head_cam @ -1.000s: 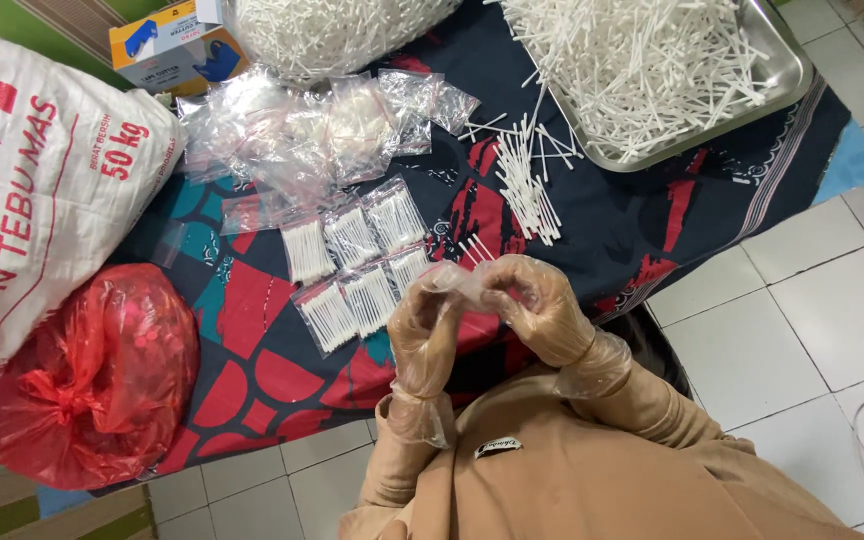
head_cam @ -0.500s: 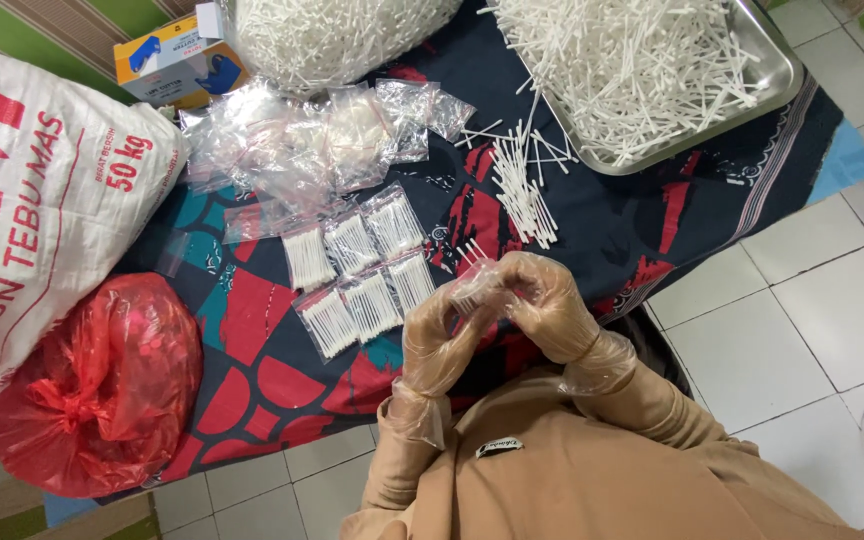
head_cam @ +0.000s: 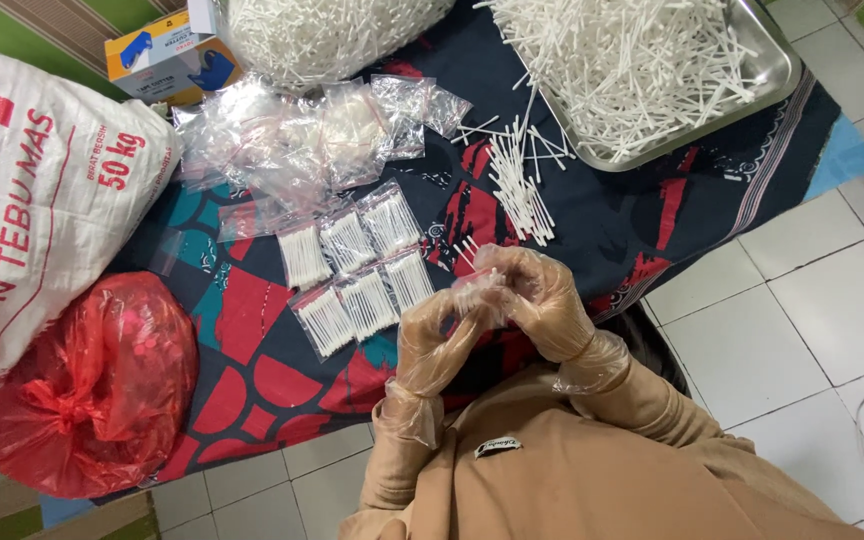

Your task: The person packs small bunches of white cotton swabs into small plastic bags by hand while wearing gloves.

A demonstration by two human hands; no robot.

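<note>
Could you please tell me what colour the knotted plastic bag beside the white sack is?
Red bag, translucent; head view.

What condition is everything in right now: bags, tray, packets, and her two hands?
Left hand: gloved, pinching a small clear packet.
Right hand: gloved, gripping the same packet.
Filled packets: six, lying flat in two rows.
Metal tray: heaped with white sticks.
Red bag: tied shut.
White sack: lying on its side.

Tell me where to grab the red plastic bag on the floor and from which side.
Take the red plastic bag at the twisted, gathered neck on its lower left, probably from above. The body bulges round and slack, giving fingers nothing firm, while the bunched plastic narrows enough to close around. The white sack crowds its upper side, so the near, lower side is freer.
</note>
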